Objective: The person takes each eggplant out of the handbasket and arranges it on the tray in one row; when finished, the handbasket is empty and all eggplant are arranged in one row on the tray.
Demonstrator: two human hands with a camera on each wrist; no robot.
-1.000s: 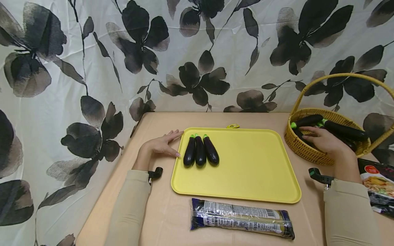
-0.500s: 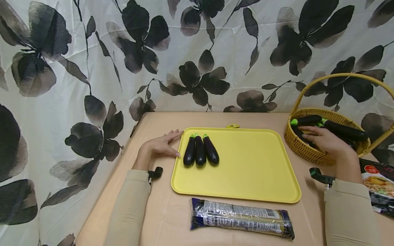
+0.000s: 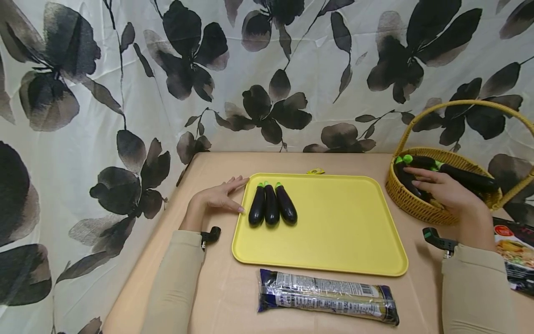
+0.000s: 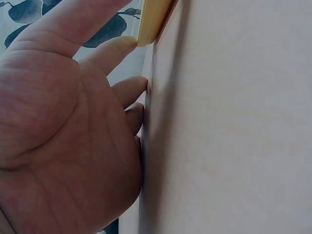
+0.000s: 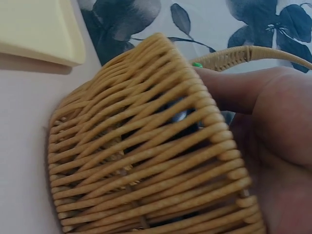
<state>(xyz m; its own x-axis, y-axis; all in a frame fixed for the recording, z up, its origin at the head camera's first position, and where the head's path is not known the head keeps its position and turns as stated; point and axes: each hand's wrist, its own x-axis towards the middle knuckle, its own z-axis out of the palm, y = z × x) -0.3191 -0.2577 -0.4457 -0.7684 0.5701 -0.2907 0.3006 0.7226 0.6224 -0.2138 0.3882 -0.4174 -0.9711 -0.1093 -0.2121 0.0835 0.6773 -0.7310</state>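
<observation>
Three dark purple eggplants [image 3: 271, 204] with green stems lie side by side at the left end of the yellow tray [image 3: 333, 227]. My left hand [image 3: 217, 197] rests against the tray's left edge with fingers spread; the left wrist view shows its thumb and fingertips at the tray's side. Over at the right, my right hand [image 3: 454, 195] reaches into the wicker basket [image 3: 421, 211] and holds an eggplant [image 3: 405, 180] lying along the basket's left inner side. Other eggplants [image 3: 467, 177] lie beyond the fingers. In the right wrist view, the woven wall hides most of the held eggplant.
A clear pack of noodles [image 3: 327, 297] lies in front of the tray. Beside the right forearm is a black food package [image 3: 515, 250]. A small yellow object [image 3: 315, 171] sits behind the tray. The basket's tall handle [image 3: 467, 102] arches above it, before a floral curtain [image 3: 333, 69].
The eggplant under my right fingers has shifted so its green stem now shows beside another, which has slid right. The right hand has moved slightly right; the left hand stays put.
</observation>
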